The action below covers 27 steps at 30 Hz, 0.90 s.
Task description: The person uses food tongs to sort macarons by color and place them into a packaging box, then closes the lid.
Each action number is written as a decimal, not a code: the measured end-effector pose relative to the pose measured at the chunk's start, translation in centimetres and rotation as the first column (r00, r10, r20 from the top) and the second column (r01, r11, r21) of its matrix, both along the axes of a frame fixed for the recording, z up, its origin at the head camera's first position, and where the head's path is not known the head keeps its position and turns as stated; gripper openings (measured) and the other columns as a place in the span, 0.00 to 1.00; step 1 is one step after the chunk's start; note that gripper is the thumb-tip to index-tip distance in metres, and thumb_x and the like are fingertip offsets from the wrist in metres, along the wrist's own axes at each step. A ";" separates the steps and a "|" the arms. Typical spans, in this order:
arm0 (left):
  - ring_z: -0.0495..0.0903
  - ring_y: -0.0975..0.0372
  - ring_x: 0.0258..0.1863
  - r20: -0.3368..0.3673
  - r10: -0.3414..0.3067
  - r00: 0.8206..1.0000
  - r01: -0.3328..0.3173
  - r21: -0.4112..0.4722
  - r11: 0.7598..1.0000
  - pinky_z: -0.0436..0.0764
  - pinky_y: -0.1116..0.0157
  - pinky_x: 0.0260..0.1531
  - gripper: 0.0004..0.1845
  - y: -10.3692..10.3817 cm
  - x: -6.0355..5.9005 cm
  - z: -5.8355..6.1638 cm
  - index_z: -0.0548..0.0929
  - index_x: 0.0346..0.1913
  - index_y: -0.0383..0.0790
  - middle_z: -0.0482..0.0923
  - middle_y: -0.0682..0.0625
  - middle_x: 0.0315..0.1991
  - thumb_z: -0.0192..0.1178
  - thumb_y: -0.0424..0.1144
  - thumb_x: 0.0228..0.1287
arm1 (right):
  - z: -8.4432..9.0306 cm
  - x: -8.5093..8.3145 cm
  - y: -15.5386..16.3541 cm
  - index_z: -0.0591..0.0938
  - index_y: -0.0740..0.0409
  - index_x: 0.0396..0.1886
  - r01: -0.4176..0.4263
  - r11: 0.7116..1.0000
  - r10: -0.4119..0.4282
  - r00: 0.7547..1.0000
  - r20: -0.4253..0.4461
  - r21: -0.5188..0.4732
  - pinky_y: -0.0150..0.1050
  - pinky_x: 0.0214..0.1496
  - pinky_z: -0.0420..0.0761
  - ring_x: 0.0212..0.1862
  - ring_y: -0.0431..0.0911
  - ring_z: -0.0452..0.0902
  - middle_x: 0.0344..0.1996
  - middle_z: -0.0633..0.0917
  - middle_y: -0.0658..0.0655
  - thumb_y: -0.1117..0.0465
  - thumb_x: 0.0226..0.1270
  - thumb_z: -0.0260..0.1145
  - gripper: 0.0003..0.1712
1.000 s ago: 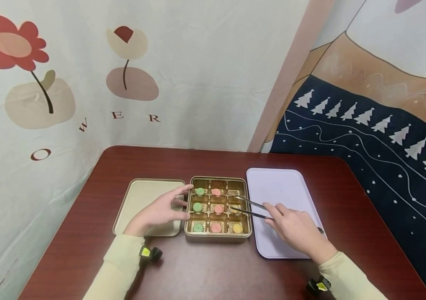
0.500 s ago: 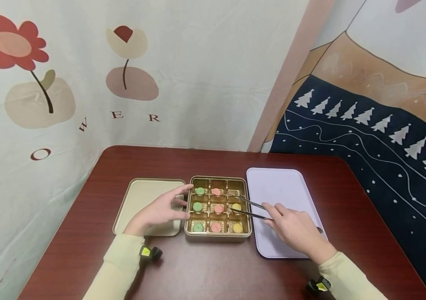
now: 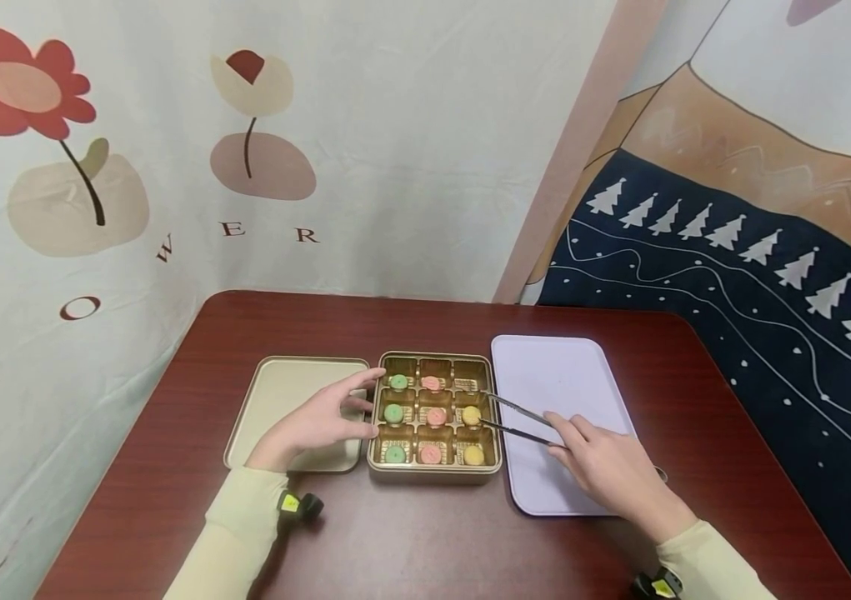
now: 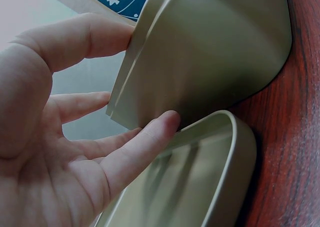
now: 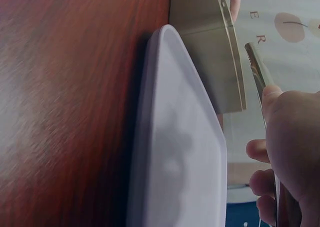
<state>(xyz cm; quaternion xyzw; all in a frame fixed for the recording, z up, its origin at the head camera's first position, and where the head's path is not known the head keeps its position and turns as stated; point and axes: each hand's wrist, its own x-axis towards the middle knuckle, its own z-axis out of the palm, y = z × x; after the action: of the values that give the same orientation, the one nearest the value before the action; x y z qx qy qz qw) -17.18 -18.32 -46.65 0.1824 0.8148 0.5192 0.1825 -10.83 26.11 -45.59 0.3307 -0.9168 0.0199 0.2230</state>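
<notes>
Tongs (image 3: 517, 420) of thin metal lie pinched in the right hand (image 3: 615, 477), their two arms spread apart, the tips reaching over the right-hand column of the gold box (image 3: 434, 475). That box has nine compartments in three rows: green sweets in the left column, pink ones in the middle, and yellow sweets (image 3: 472, 414) in the middle and near cells of the right column; the far right cell looks bare. One tong tip sits by that far cell, the other just beside the middle yellow sweet.

The box stands on a dark red counter (image 3: 410, 542), flanked closely by its gold lid (image 3: 286, 396) on the left and a pale lilac tray (image 3: 553, 375) on the right, over which the right hand hovers. Counter room lies open near and far.

The left hand (image 3: 317, 423) rests with fingers straight, over the lid and touching the box's left wall.
</notes>
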 end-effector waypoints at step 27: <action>0.79 0.41 0.65 -0.002 -0.003 1.000 0.003 0.003 1.000 0.79 0.40 0.63 0.52 -0.1 -0.2 -0.3 0.58 0.83 0.42 0.64 0.36 0.78 0.75 0.34 0.60 | -1.0 4.9 7.6 0.81 0.51 0.62 0.224 0.973 -0.229 0.967 0.112 0.062 0.32 0.15 0.64 0.21 0.36 0.68 0.32 0.83 0.48 0.52 0.60 0.77 0.30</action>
<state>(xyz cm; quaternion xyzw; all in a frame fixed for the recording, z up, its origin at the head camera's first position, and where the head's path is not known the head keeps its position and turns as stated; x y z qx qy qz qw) -17.34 -18.41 -46.92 0.1844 0.8139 0.5199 0.1824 -5.97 33.67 -46.63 0.2274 -0.9603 -0.0085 0.1612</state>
